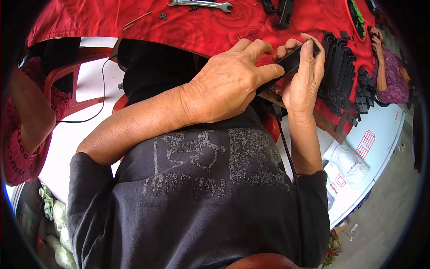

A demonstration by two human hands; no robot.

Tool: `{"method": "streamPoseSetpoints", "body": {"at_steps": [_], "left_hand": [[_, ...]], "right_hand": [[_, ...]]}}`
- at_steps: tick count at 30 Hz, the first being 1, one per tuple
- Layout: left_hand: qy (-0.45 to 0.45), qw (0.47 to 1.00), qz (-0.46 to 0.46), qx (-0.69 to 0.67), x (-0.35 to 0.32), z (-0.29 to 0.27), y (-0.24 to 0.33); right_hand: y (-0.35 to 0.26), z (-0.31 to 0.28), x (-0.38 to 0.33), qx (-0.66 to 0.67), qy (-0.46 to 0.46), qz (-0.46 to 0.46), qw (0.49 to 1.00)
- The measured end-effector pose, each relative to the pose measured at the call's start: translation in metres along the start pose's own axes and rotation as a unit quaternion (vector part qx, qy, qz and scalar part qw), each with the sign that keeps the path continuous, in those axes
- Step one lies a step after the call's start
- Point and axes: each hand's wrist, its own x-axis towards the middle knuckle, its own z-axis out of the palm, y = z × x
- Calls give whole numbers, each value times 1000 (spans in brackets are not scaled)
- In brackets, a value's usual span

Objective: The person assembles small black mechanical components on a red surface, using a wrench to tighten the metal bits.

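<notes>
A long black bar-shaped part [292, 62], apparently plastic, is held at a slant just over the table's near edge. My right hand [306, 74] grips its upper end, with the thumb along its side and the fingers curled behind. Across my body reaches my left hand [230, 74], its thumb pressed on the bar's lower stretch. The left index finger extends above the bar, and the other left fingers are mostly hidden. Beside my right hand, several similar long black parts [335, 74] lie stacked on the red cloth.
The red rose-patterned tablecloth [188, 29] carries a metal wrench [201, 4], a small black cross-shaped piece [163, 16], a thin wooden stick [136, 20] and black frame parts [283, 13]. Small black pieces [365, 92] pile at right. People sit at both sides; a black cable [286, 145] hangs by my right arm.
</notes>
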Motion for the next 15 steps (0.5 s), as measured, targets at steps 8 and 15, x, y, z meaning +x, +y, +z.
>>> {"method": "streamPoseSetpoints", "body": {"at_steps": [8, 15], "left_hand": [[-57, 996, 22, 64, 18, -7, -1], [-82, 996, 19, 37, 19, -13, -2]], "right_hand": [[-8, 6, 0, -13, -17, -19, 1000], [-6, 4, 4, -24, -20, -23, 999]]}}
